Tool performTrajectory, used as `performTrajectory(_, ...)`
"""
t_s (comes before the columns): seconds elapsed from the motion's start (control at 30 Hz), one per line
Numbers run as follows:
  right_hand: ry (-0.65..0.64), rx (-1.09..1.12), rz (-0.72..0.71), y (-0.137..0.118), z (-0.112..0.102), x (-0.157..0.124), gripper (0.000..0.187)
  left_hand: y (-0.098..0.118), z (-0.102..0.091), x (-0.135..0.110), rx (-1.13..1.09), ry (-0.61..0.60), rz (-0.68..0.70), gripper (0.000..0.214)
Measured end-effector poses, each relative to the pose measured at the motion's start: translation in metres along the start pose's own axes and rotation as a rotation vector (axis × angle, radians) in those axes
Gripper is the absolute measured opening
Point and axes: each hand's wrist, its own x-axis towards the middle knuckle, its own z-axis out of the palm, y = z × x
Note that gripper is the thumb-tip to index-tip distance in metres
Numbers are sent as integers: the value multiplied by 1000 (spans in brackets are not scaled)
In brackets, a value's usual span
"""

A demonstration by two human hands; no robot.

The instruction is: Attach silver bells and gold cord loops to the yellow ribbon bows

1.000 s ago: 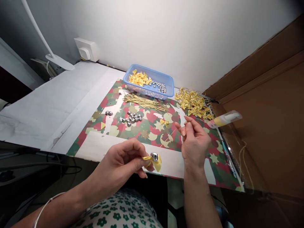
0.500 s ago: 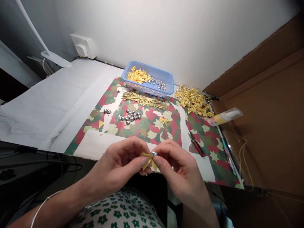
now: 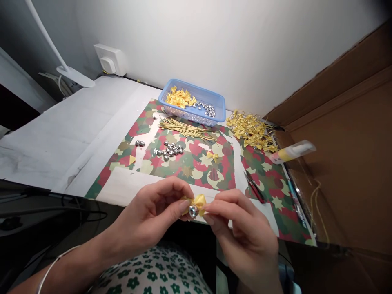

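Observation:
My left hand (image 3: 153,212) and my right hand (image 3: 239,228) meet at the near table edge. Both pinch one small yellow ribbon bow (image 3: 198,201) with a silver bell (image 3: 193,211) hanging from its middle. The left fingers grip the bow's left loop, the right fingertips its right loop. Farther out on the patterned paper mat (image 3: 183,163) lie a loose yellow bow (image 3: 212,155), a cluster of silver bells (image 3: 168,150) and a bundle of gold strings (image 3: 186,129).
A blue basket (image 3: 196,104) at the back holds yellow bows and silver bells. A heap of bows (image 3: 252,130) lies to its right. Red scissors (image 3: 254,187) and a glue bottle (image 3: 292,152) sit near a cardboard box (image 3: 346,163). A wall socket (image 3: 108,60) and lamp base (image 3: 75,76) stand at left.
My right hand came back from mid-table and took hold of the bow held by my left hand. The bow has turned, so the bell now hangs below it.

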Motion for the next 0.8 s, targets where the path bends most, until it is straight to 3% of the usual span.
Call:
performTrajectory(0.17,59,144,198,2,-3,7,14,-4,-1,-5,253,34,152,11)
performTrajectory(0.33,-50,307,385,5,3,17,22,-5,-1,-3,275,17,235,14)
performTrajectory(0.67,139,322,418,6,24,7,31,-13,2,9,-169,55,59,22)
performTrajectory(0.8,44,309,378,10,20,4,30,-17,-6,14,-346,-39,-88,26)
